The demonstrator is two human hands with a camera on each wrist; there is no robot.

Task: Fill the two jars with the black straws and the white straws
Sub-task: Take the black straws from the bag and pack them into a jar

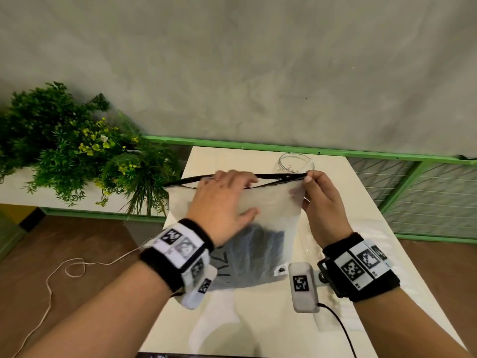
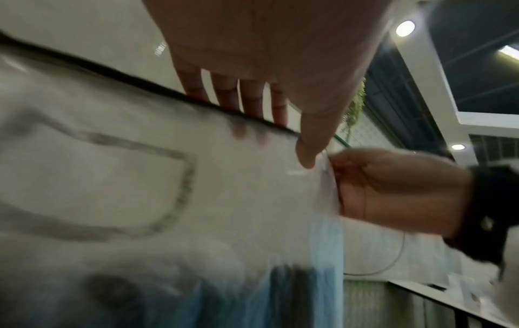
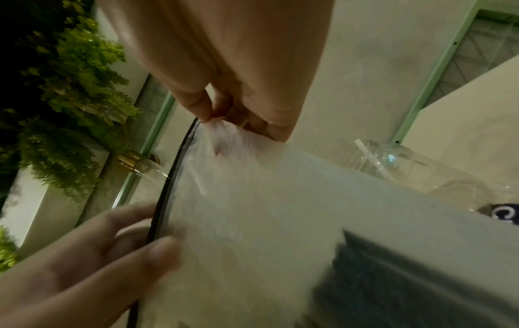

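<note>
A translucent white bag (image 1: pixel 271 210) with a black rim hangs above the white table (image 1: pixel 258 319). A dark bundle of black straws (image 1: pixel 258 244) shows through its lower part. My left hand (image 1: pixel 249 196) has its fingers inside the bag's mouth and its thumb on the front wall, holding that wall. My right hand (image 1: pixel 305 184) pinches the bag's top right corner. Behind the bag stands a clear glass jar (image 1: pixel 296 162). In the right wrist view a clear jar (image 3: pixel 399 162) holds a white straw (image 3: pixel 370 157), and a second jar (image 3: pixel 140 165) with a gold band lies past the bag's rim.
A leafy green plant (image 1: pixel 72 148) fills the ledge at the left. A green rail (image 1: pixel 258 146) runs along the wall behind the table. A thin cord (image 1: pixel 74 267) trails over the brown floor on the left. A dark blue printed thing (image 3: pixel 502 216) lies near the jars.
</note>
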